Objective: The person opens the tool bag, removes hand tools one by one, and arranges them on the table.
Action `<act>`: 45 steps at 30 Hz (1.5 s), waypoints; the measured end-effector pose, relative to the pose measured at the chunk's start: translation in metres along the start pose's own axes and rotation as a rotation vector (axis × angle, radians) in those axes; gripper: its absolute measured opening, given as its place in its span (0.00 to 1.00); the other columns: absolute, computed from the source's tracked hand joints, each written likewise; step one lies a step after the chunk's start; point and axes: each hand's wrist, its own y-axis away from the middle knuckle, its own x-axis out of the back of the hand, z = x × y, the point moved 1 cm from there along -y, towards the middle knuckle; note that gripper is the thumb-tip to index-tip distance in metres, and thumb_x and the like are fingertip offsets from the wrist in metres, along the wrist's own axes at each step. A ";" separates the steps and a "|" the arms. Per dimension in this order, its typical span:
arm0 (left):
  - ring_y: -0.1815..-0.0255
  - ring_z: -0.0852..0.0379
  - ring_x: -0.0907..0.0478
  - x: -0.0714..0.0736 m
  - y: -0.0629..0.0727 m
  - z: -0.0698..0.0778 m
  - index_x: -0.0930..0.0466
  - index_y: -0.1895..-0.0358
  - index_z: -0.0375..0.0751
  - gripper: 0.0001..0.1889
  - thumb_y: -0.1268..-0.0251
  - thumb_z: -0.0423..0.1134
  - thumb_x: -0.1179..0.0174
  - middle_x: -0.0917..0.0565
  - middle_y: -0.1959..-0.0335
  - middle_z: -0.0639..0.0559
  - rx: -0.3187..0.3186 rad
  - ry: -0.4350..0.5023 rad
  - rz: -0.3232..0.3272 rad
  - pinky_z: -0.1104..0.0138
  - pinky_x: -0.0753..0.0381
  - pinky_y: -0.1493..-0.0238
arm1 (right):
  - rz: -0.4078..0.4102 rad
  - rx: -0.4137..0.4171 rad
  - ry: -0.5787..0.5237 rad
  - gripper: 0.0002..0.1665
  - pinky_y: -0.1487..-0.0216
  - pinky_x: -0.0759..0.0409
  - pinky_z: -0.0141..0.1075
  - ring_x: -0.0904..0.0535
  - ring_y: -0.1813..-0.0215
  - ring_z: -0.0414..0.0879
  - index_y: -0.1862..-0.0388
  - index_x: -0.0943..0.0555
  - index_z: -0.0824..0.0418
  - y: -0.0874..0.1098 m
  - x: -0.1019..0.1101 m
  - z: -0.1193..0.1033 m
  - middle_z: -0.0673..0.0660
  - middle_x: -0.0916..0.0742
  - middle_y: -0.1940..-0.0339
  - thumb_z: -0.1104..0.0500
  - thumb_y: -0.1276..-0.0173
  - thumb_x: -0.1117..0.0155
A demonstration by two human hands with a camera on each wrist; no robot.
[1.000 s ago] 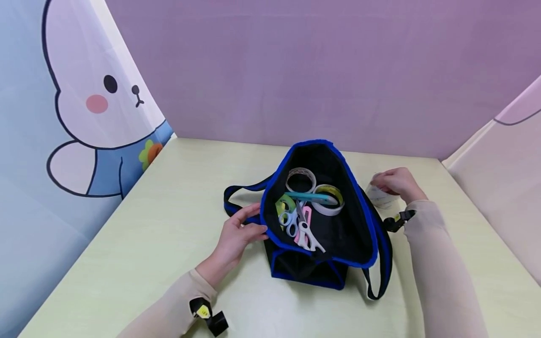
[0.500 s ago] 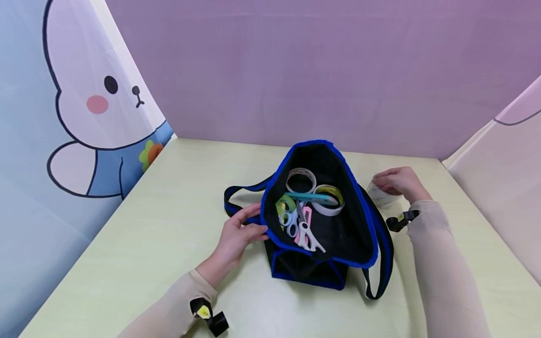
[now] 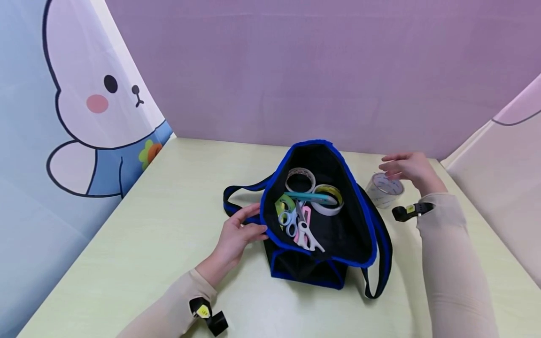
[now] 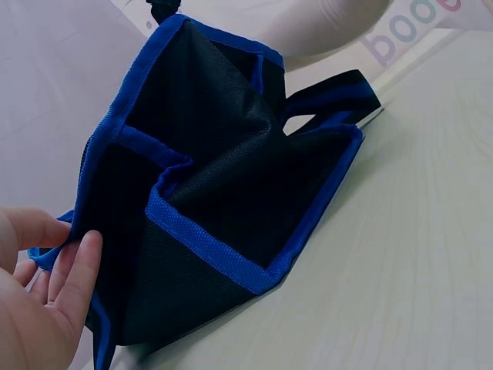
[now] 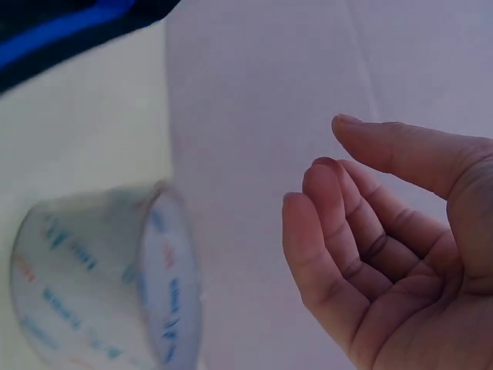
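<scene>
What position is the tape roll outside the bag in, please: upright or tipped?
Upright: in the head view, the tape roll stands on end, opening facing up.

Head view: bright, diffuse light; soft shadows on the table (image 3: 177, 220). Wrist views: dimmer, cooler in tone; tape roll (image 5: 81, 270) slightly blurred in the right.

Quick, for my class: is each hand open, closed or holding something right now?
Left hand: holding the edge of the black bag between thumb and fingers.
Right hand: open, holding nothing, apart from the tape roll.
</scene>
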 end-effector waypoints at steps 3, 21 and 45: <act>0.73 0.58 0.17 0.000 0.000 0.000 0.30 0.32 0.30 0.31 0.41 0.15 0.43 0.28 0.40 0.39 0.004 0.000 0.006 0.65 0.12 0.64 | -0.007 0.038 -0.038 0.13 0.65 0.13 0.33 0.16 0.70 0.39 0.68 0.16 0.45 0.002 -0.003 -0.012 0.43 0.12 0.72 0.65 0.31 0.35; 0.73 0.59 0.18 -0.002 -0.001 -0.001 0.30 0.33 0.27 0.29 0.41 0.15 0.43 0.28 0.40 0.37 -0.020 0.006 0.001 0.65 0.13 0.65 | -0.015 0.199 -0.024 0.12 0.68 0.13 0.36 0.15 0.71 0.43 0.53 0.17 0.67 0.010 -0.065 -0.084 0.46 0.12 0.71 0.66 0.34 0.31; 0.73 0.59 0.18 -0.005 0.000 0.001 0.31 0.32 0.28 0.30 0.41 0.15 0.43 0.28 0.39 0.38 -0.012 0.006 -0.013 0.65 0.12 0.64 | -0.277 0.145 0.231 0.17 0.62 0.12 0.45 0.14 0.65 0.56 0.52 0.18 0.74 -0.026 -0.156 -0.079 0.61 0.11 0.66 0.66 0.38 0.28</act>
